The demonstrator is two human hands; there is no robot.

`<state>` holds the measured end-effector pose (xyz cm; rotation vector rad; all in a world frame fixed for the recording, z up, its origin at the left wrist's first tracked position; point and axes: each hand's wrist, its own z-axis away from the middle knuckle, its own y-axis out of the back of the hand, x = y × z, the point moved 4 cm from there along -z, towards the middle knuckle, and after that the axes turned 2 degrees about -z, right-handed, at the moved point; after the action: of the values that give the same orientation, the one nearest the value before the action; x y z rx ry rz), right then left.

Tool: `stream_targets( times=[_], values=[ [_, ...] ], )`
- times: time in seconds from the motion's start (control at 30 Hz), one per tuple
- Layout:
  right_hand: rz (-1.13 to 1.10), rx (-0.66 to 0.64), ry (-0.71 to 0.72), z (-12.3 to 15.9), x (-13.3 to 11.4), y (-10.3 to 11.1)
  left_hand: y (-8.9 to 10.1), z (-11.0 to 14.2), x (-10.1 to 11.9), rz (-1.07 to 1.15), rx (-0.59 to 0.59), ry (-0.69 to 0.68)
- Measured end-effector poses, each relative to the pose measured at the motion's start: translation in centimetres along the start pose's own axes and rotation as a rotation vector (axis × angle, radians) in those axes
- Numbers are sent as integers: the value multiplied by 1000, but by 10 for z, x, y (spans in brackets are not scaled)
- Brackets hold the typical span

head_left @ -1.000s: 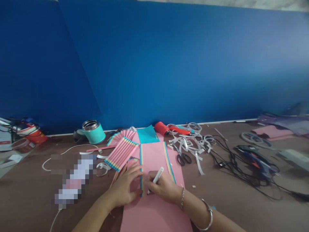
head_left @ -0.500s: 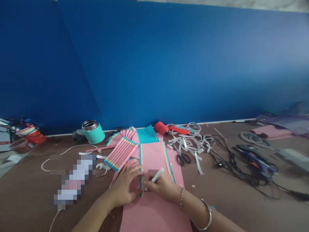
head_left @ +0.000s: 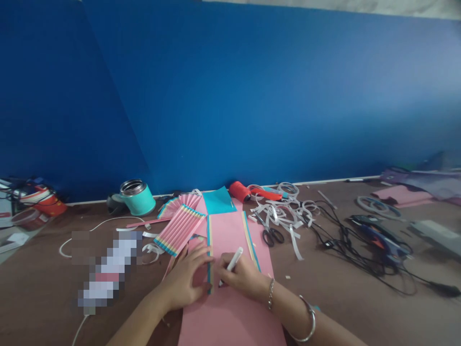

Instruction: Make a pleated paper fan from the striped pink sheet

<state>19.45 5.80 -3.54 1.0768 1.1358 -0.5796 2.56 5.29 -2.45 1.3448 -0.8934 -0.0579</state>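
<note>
My right hand [head_left: 242,279] grips a white pen [head_left: 236,258], its dark tip down on the pink paper [head_left: 230,319]. The pen leans to the upper right. Spread out and pressed on the left part of the paper is my left hand [head_left: 183,278], its thumb and fingertips against a blue-and-cream edged strip [head_left: 210,254]. A similar band [head_left: 251,240] borders a pink panel on the right. Just beyond my left hand lies a pleated pink paper piece [head_left: 181,228] with blue and cream ends. A fanned pleated piece [head_left: 183,203] is behind it.
Behind the paper are a blue sheet [head_left: 219,201] and a red spool [head_left: 239,191]. Black-handled scissors [head_left: 272,236] lie by tangled white strips [head_left: 279,212]. Farther right are black cables [head_left: 345,257] and a glue gun [head_left: 383,242]. A turquoise mug [head_left: 139,199] and a blurred-out object [head_left: 111,269] are left.
The pen tip has shifted slightly to the right across the pink paper, and the pen leans a little less. My left hand stays in place.
</note>
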Motion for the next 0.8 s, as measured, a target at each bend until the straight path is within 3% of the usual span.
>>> stream_targets(
  times=[0.27,0.43,0.6,0.8],
  values=[
    [-127,-7,-56,1,4,-2,-3,0,-2,-5,-4,-4],
    [-93,-46,24,1,-2,-3,-2,0,-2,2,-15,-11],
    [-205,21,-77,-1,4,-2,-2,0,-2,0,-17,13],
    [-56,58,-29,-2,5,-1,-2,-1,-2,1,-14,13]
  ],
)
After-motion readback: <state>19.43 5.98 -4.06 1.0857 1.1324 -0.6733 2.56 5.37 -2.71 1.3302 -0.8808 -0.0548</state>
